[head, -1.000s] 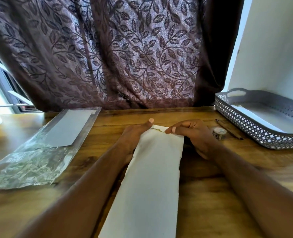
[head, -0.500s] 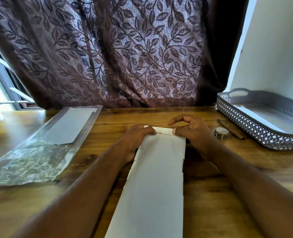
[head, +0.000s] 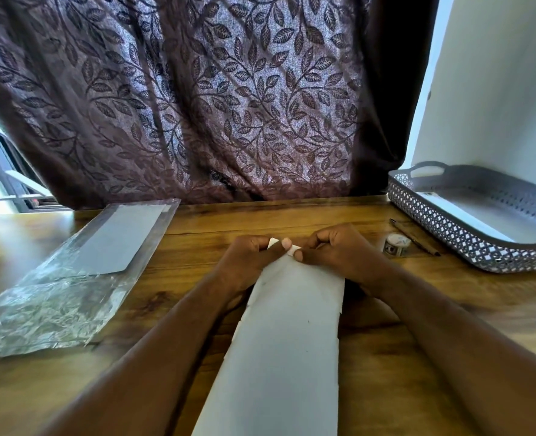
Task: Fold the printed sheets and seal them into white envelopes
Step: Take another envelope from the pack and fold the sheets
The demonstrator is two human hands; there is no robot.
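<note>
A long white envelope [head: 287, 335] lies lengthwise on the wooden table [head: 417, 347], running from the near edge to the middle. Edges of sheets stick out along its sides. At its far end, my left hand [head: 250, 259] and my right hand [head: 339, 250] meet with curled fingers and pinch the envelope's flap [head: 279, 245] between thumbs and fingertips. Only a small white piece of the flap shows between the fingers.
A clear plastic sleeve [head: 71, 278] holding white envelopes lies at the left. A small roll of tape [head: 397, 243] and a pencil [head: 414, 237] lie right of my hands. A grey perforated tray [head: 467, 243] with a white sheet stands at the far right. A patterned curtain hangs behind.
Both hands have closed in on the flap at the far end. The fingers curled tighter, and the flap is now mostly hidden under them.
</note>
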